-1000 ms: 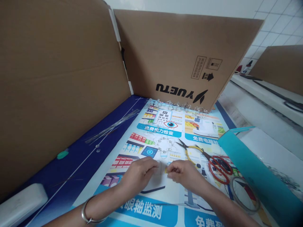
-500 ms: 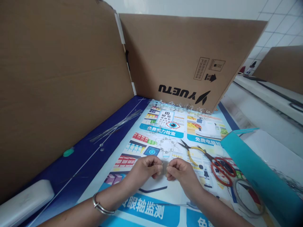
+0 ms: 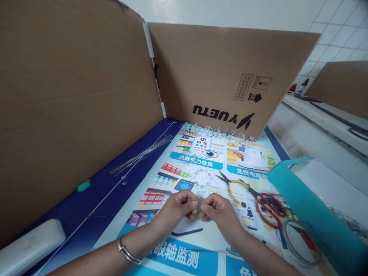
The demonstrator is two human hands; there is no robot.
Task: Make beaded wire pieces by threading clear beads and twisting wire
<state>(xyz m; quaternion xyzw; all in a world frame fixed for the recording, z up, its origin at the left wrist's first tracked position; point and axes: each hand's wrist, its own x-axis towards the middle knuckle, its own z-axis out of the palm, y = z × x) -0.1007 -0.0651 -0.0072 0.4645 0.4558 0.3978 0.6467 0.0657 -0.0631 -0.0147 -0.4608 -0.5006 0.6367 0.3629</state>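
Observation:
My left hand (image 3: pixel 183 204) and my right hand (image 3: pixel 216 209) face each other low over the printed mat (image 3: pixel 209 237), fingertips pinched and almost meeting. Whatever is between the fingers is too small and blurred to name. Just beyond them lies a ring of clear beads on wire (image 3: pixel 202 178). To the right of that ring rest yellow-handled pliers (image 3: pixel 234 185), and beside these are red-handled scissors (image 3: pixel 270 209). A coil of wire (image 3: pixel 300 242) sits to the right of my right forearm.
Cardboard panels (image 3: pixel 230 65) stand at the back and left. More beaded wire pieces (image 3: pixel 221 132) line the back panel's foot. Straight wires (image 3: pixel 142 153) lie at left, above a white case (image 3: pixel 33 245). A teal box (image 3: pixel 319 214) holding wire pieces stands at right.
My two hands have drawn slightly closer together, both still pinched. The camera view has shifted a little; the tools and beaded ring stay where they lay.

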